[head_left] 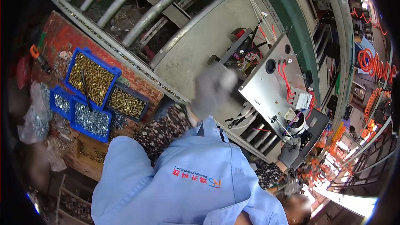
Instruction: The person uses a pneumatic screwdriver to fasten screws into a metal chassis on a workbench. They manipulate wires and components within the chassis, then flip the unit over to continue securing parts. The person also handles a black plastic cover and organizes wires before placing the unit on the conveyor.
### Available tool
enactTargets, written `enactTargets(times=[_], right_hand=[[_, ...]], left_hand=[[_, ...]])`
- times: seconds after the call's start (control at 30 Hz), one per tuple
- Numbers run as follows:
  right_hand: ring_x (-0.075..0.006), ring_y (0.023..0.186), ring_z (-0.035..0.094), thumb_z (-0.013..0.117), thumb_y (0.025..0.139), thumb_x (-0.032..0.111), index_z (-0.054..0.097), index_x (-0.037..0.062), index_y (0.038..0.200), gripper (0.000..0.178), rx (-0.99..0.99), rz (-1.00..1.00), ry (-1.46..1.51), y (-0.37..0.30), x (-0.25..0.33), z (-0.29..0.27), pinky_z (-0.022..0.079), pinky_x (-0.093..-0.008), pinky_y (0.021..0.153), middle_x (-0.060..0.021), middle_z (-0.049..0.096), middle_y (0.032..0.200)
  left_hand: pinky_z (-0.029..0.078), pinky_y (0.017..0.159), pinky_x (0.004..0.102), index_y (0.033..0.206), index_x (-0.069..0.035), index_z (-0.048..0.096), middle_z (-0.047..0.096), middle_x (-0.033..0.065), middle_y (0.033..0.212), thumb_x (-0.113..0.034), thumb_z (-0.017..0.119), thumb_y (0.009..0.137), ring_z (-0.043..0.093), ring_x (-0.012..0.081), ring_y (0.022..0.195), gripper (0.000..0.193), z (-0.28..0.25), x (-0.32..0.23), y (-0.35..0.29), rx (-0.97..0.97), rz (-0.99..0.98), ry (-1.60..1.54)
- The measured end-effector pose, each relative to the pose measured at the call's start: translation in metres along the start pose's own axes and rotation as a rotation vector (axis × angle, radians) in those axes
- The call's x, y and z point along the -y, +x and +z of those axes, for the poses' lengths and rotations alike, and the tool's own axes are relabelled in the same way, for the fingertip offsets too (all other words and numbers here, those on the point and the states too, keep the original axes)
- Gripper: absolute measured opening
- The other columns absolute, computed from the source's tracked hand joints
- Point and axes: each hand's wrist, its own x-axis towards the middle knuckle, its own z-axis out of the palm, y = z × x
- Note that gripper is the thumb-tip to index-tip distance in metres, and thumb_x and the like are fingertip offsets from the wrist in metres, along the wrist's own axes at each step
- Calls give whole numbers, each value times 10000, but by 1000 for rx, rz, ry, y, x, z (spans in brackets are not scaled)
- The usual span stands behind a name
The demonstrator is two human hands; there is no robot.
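Observation:
My left hand [214, 86], in a grey glove, is smeared by motion over the conveyor, left of a metal panel [266, 84]; its fingers cannot be read. My right hand [290, 151], also gloved in grey, is closed at the panel's near right corner, beside a white cylindrical part [296, 125] with a purple wire. What its fingers hold is too small to make out. The silvery panel stands tilted and carries red wires [285, 79], a white block [302, 100] and round black grommets. Behind its left side sits an open assembly with wiring [250, 58].
At left, a worn red bench [62, 33] bears blue bins [85, 73] of brass-coloured and silvery fasteners, a dark bin [127, 101] and an orange-handled tool [39, 58]. Metal conveyor rollers [150, 12] run along the far side. Orange coiled hoses [371, 60] hang at right.

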Motion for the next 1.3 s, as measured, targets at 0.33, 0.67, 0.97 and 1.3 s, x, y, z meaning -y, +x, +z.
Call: enactTargets(times=[0.33, 0.67, 0.97, 1.3], right_hand=[[-87, 539, 415, 497, 854, 124, 502, 33, 800, 106, -474, -30, -70, -19, 2, -4, 385, -206, 498, 0, 465, 636], [-120, 650, 488, 497, 859, 149, 489, -26, 1007, 229, -542, -11, -179, -76, -9, 8, 440, -250, 599, -52, 529, 757], [-126, 658, 497, 483, 867, 153, 484, -31, 1007, 231, -566, -29, -229, -67, -19, 1, 453, -257, 623, -59, 535, 768], [-218, 808, 556, 492, 844, 97, 481, -71, 1000, 229, -545, -80, 57, -69, -3, -65, 499, -328, 722, -156, 568, 918]], left_hand=[[431, 693, 352, 933, -78, 585, 555, 93, 927, -38, 537, 681, 538, 259, 821, 259, 53, 100, 95, 538, -64, 480], [335, 799, 400, 825, -191, 650, 588, 1, 861, -191, 552, 719, 510, 205, 910, 144, 98, 120, 127, 1157, 533, 939], [427, 729, 377, 842, -163, 647, 624, 92, 809, -124, 524, 716, 596, 272, 800, 180, 115, 113, 121, 1368, 104, 792], [475, 679, 263, 936, -21, 581, 599, 92, 902, -51, 502, 763, 596, 193, 795, 193, 65, 65, 178, 143, -30, -85]])
